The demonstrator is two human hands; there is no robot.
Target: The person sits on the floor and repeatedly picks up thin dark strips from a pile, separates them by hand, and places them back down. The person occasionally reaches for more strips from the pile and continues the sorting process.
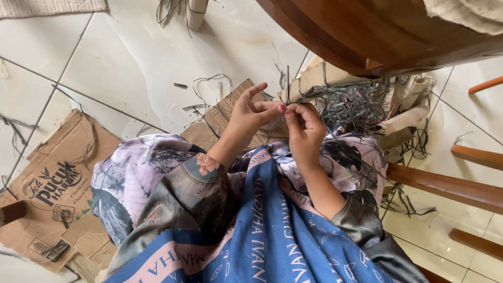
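Observation:
My left hand (250, 116) and my right hand (304, 128) meet fingertip to fingertip above my lap. Together they pinch a thin dark strip (287, 84) that sticks up between them. Just beyond my hands a pile of dark grey strips (356, 105) lies on crumpled cardboard (403, 118). A blue and pink patterned cloth (262, 230) covers my lap over floral clothing.
Flattened printed cardboard (52, 194) lies on the white tiled floor (126, 57) at left. Loose strip offcuts (204, 99) are scattered on the tiles. A dark wooden table edge (367, 36) overhangs at top right, and wooden chair rails (450, 186) stand at right.

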